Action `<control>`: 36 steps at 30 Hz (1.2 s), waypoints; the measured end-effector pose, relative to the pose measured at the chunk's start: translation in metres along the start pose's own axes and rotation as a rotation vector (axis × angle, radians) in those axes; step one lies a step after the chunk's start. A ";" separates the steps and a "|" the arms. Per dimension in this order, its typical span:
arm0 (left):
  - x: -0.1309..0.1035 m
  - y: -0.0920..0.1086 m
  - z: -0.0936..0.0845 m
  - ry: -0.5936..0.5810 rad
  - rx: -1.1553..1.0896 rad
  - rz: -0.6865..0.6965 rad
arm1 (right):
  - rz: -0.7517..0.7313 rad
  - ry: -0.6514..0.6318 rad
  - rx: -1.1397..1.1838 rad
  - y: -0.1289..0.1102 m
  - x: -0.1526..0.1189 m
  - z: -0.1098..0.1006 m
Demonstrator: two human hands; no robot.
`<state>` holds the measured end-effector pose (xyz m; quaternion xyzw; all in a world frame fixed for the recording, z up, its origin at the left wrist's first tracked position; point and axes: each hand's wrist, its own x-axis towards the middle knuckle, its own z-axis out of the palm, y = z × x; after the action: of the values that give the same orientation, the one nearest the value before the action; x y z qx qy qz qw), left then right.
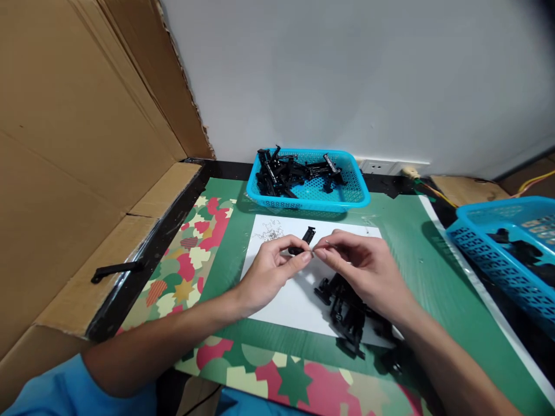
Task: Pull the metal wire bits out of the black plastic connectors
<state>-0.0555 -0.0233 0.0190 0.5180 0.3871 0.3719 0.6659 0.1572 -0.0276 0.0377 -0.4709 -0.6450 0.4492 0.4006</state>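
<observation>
My left hand (277, 268) is closed, with thumb and index finger pinched together over the white paper (277, 309). What its fingertips hold is too small to make out. Facing it, my right hand (364, 263) pinches what looks like a thin wire piece (328, 243), and the fingertips of both hands nearly meet. Behind my left index finger shows a slim black plastic part (309, 234); whether it is held or lies on the paper I cannot tell. Several black plastic parts (347, 315) are heaped below my right hand. A tangle of fine wire pieces (272, 232) lies beyond my left hand.
A blue basket (312, 203) of black parts stands at the back, by the wall. Another blue basket (494, 254) with dark parts is at the right. One black bar (115, 269) rests at the left on cardboard (82, 283). A wall socket (376, 166) is behind.
</observation>
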 end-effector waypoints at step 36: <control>-0.003 -0.002 0.000 -0.168 0.225 -0.023 | 0.008 -0.018 -0.658 0.008 0.006 -0.021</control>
<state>-0.0561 -0.0260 0.0179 0.6143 0.3753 0.2739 0.6378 0.1770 -0.0166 0.0367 -0.5736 -0.7572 0.2223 0.2194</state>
